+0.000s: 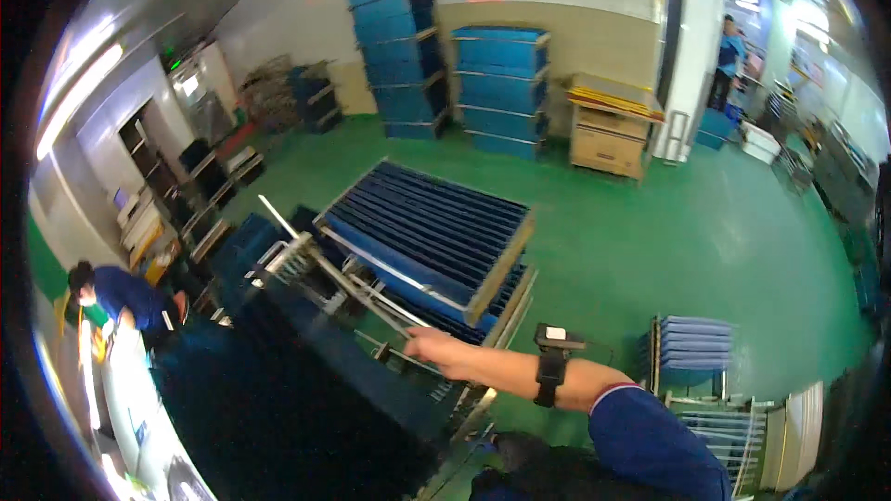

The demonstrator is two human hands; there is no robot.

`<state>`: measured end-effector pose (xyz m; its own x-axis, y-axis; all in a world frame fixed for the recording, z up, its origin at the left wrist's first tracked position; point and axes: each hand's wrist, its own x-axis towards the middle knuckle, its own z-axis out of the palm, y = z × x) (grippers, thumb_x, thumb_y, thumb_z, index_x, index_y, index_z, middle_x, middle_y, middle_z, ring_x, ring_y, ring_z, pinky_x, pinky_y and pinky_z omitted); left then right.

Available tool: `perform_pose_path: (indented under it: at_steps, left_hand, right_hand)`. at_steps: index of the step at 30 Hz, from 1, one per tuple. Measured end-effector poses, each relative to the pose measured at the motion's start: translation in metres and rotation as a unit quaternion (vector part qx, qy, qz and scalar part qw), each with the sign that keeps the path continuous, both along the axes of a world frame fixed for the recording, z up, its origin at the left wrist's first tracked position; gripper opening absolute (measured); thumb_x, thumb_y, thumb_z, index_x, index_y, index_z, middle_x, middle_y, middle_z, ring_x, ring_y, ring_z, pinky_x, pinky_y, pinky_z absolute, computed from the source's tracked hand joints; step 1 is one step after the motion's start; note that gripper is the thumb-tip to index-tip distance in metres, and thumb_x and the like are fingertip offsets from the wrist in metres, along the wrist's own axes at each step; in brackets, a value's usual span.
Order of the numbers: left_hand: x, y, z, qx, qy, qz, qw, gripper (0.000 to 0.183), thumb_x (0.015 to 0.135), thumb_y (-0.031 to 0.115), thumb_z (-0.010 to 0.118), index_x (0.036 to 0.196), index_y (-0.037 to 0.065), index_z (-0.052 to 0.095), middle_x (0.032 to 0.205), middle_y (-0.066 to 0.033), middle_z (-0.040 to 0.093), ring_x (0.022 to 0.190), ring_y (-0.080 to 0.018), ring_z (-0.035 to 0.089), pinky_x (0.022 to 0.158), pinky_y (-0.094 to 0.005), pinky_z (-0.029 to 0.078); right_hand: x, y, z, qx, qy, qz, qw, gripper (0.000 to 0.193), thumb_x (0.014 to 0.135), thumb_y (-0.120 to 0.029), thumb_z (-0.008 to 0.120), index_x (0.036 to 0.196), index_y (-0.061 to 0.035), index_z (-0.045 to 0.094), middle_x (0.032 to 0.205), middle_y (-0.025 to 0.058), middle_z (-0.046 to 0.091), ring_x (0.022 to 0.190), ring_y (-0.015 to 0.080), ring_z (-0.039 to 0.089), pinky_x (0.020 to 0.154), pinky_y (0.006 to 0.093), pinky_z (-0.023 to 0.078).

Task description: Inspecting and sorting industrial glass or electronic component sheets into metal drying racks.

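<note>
My right hand [432, 353] reaches in from the lower right, its fingers closed round a long metal bar [357, 289]. The bar runs up and left to a light metal rack with comb-like teeth [290, 260]. Just beyond the hand, a blue slotted crate [422, 223] with pale edges rests tilted on a similar dark blue crate [506, 306]. A large dark thing [288, 390] fills the lower left; its kind is too dark to make out. My left hand is not in view.
Tall stacks of blue crates [394, 51] stand by the far wall, beside a cardboard box [608, 144]. At the lower right are folded blue pieces [696, 343] and a metal rack [724, 436]. A co-worker [130, 297] bends at the left; another person [729, 60] stands far right.
</note>
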<state>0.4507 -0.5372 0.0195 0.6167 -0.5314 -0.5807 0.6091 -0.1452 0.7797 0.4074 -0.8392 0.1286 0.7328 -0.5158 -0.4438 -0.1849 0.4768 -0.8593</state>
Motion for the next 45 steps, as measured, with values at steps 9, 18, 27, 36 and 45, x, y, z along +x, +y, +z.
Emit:
perform_pose_path:
  at_steps: [9, 18, 27, 36, 45]
  left_hand:
    - [-0.071, -0.115, 0.046, -0.014, -0.099, -0.249, 0.963, 0.035, 0.087, 0.028, 0.046, 0.108, 0.002, 0.056, 0.106, -0.0082, 0.060, 0.095, -0.0240, 0.057, 0.085, -0.0365, 0.045]
    - [-0.135, -0.352, 0.061, -0.022, -0.183, -0.434, 0.882, 0.034, 0.087, 0.026, 0.045, 0.109, 0.002, 0.055, 0.108, -0.0082, 0.059, 0.097, -0.0239, 0.056, 0.086, -0.0362, 0.045]
    - [-0.233, -0.633, 0.092, -0.075, -0.266, -0.614, 0.740, 0.034, 0.087, 0.023, 0.044, 0.111, 0.001, 0.055, 0.110, -0.0082, 0.058, 0.098, -0.0238, 0.056, 0.087, -0.0358, 0.045]
    - [-0.358, -0.907, 0.075, -0.166, -0.312, -0.750, 0.559, 0.033, 0.088, 0.021, 0.043, 0.112, 0.001, 0.054, 0.112, -0.0083, 0.057, 0.099, -0.0237, 0.055, 0.088, -0.0354, 0.044]
    - [-0.546, -1.232, 0.084, -0.260, -0.326, -0.832, 0.366, 0.033, 0.088, 0.018, 0.042, 0.114, 0.001, 0.053, 0.114, -0.0083, 0.057, 0.101, -0.0236, 0.054, 0.088, -0.0351, 0.044]
  right_hand:
    - [-0.119, -0.078, 0.143, -0.195, -0.143, -0.015, 0.970, 0.025, 0.090, -0.029, 0.046, 0.097, -0.0046, 0.051, 0.074, 0.0044, 0.047, 0.066, 0.0142, 0.046, 0.055, 0.0300, 0.039]
    - [-0.241, -0.273, 0.132, -0.154, -0.211, -0.180, 0.948, 0.020, 0.092, -0.024, 0.041, 0.095, -0.0077, 0.052, 0.066, -0.0033, 0.040, 0.051, 0.0058, 0.033, 0.039, 0.0218, 0.024]
    - [-0.421, -0.477, 0.117, -0.121, -0.164, -0.289, 0.935, 0.025, 0.093, -0.023, 0.040, 0.110, -0.0082, 0.051, 0.068, -0.0033, 0.038, 0.054, 0.0057, 0.032, 0.044, 0.0208, 0.027]
    - [-0.616, -0.643, 0.038, -0.081, -0.050, -0.538, 0.838, 0.023, 0.091, -0.020, 0.044, 0.105, -0.0044, 0.054, 0.068, 0.0002, 0.041, 0.049, 0.0079, 0.034, 0.042, 0.0221, 0.028]
    - [-0.852, -0.765, -0.062, 0.009, 0.061, -0.715, 0.696, 0.021, 0.090, -0.016, 0.048, 0.099, 0.0011, 0.054, 0.066, 0.0027, 0.045, 0.050, 0.0101, 0.038, 0.042, 0.0236, 0.032]
